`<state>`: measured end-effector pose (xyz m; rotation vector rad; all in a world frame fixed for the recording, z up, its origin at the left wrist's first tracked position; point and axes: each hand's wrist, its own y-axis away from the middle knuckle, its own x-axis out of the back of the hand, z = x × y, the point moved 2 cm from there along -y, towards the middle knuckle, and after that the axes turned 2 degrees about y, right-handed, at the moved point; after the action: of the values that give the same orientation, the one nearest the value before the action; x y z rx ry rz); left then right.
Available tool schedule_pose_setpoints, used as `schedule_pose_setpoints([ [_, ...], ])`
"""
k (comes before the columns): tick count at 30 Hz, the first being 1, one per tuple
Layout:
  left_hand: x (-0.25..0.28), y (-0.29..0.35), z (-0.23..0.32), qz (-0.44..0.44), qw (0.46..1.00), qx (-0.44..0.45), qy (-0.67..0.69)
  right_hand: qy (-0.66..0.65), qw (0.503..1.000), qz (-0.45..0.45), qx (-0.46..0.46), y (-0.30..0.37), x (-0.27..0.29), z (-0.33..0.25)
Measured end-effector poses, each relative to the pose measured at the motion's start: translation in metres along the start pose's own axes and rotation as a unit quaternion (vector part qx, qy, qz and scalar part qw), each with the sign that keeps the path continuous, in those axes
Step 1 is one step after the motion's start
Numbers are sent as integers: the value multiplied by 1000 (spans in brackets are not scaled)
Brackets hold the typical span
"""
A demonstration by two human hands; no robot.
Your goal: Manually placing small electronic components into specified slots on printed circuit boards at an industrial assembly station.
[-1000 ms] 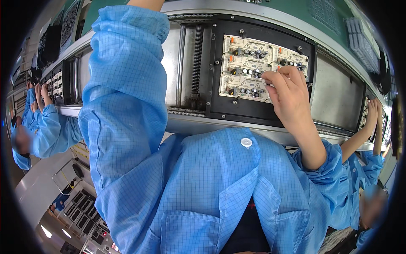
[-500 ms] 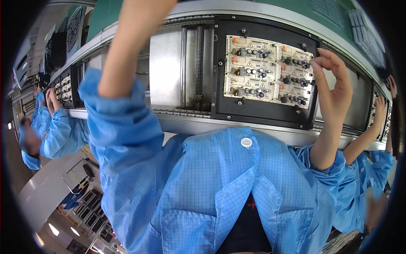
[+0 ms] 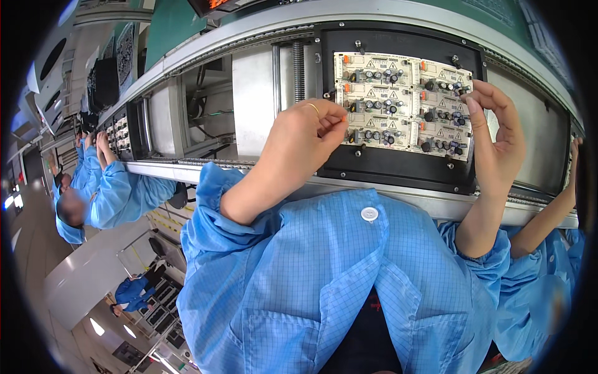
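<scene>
A cream circuit board panel (image 3: pixel 408 93) in repeated sections, set with capacitors and other parts, lies in a black carrier frame (image 3: pixel 392 163) before me. My left hand (image 3: pixel 305 140), with a ring on one finger, is at the panel's left edge. Its thumb and fingertips pinch a small orange component (image 3: pixel 344 117) over the lowest left section. My right hand (image 3: pixel 498 128) is at the panel's right edge, thumb and forefinger brought together beside the upper and middle sections. Whatever may be between those fingertips is too small to make out.
Metal conveyor rails (image 3: pixel 398 194) with a chain run along both sides of the carrier. A threaded shaft (image 3: pixel 298 71) lies left of it. Part of a device with a lit red display (image 3: pixel 218 5) shows at the top. Co-workers in blue sit left and right along the line.
My left hand has come down from beyond the far rail to the panel's left edge, with the orange component at its fingertips. The right hand stays by the right edge. The view has shifted slightly.
</scene>
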<state>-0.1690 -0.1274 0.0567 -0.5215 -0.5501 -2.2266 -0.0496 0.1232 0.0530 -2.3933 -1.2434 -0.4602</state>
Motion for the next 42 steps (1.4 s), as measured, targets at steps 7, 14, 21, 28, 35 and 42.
schedule_pose_setpoints([
  [7, -13, -7, -1, 20, 984, -92, -153, -29, 999, 28, -1, 0, 2, -5],
  [14, -14, -4, 1, 27, 976, -100, -189, -15, 999, 30, 24, 5, 2, -9],
  [21, -20, -1, 0, 39, 978, -108, -173, -6, 999, 26, 38, 5, 5, -13],
  [28, -13, 0, 10, 33, 984, -66, -162, 28, 999, -4, 19, 4, 9, -10],
  [35, 1, 11, -27, 114, 979, -92, -141, -9, 998, -53, 39, 8, 3, -20],
  [42, 6, -8, -62, -20, 994, -60, 93, -36, 894, -343, 286, 51, -113, -66],
])
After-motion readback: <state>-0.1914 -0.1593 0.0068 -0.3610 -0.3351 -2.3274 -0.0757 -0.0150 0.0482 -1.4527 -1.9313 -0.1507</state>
